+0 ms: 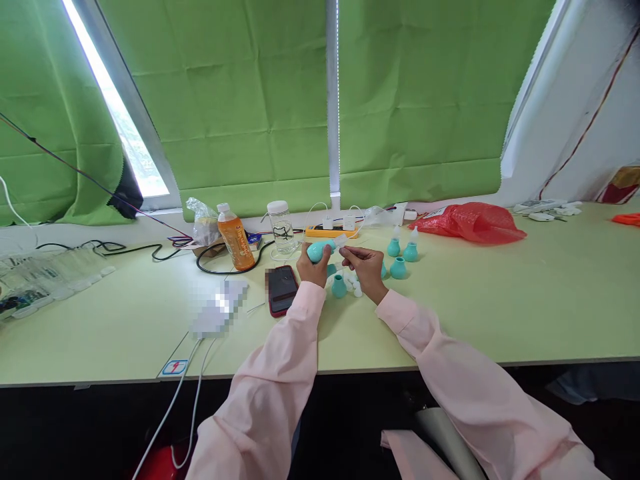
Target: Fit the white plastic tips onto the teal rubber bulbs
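Note:
My left hand (313, 268) is wrapped round a teal rubber squeeze bulb (318, 251), held tilted above the table with its narrow end to the right. A pale translucent tip (341, 241) shows at that end. Close beside the tip, my right hand (366, 267) is closed in a pinch; what its fingers hold is too small to make out. Below the hands stands an open-necked teal bulb (339, 287), with small white pieces (355, 285) beside it. Right of my hand is another open-necked bulb (398, 269). Behind it, two bulbs (411, 252) carry pale pointed nozzles.
A phone (283, 291) lies left of my left hand. Behind are an orange drink bottle (236, 239), a clear jar (283, 230) and a yellow power strip (325, 232) with cables. A red plastic bag (470, 223) lies at the back right. The table edge (370, 371) is near me.

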Demonstrator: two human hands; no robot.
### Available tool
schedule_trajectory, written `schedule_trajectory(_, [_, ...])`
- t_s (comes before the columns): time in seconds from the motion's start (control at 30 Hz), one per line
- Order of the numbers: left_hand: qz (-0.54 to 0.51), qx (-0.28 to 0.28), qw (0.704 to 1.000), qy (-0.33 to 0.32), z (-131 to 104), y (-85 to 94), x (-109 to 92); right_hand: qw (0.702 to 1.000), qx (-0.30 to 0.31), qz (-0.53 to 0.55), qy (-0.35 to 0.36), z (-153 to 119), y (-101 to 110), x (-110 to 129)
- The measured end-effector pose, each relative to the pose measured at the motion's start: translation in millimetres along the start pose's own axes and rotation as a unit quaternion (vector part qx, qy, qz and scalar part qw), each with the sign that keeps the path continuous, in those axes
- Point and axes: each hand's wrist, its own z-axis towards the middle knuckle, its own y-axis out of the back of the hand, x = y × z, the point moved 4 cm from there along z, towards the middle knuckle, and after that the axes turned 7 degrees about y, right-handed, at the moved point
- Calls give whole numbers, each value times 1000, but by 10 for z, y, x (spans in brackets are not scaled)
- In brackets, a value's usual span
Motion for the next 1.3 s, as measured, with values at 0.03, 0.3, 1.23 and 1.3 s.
schedule_trajectory(0.03, [3,-2,1000,-5,2,0,0,1000,2,11,-7,2,-1,-10])
schedule_trajectory(0.3, [9,-9,998,-53,34,-11,6,981,81,131,-121,53,-25,-89])
schedule_trajectory(1.23, [21,18,989,-149,18,3,-102,923,176,260,-223,56,-49,-45])
schedule_trajectory(1.3, [29,10,987,-156,22,13,-111,927,176,250,-218,62,-48,-50])
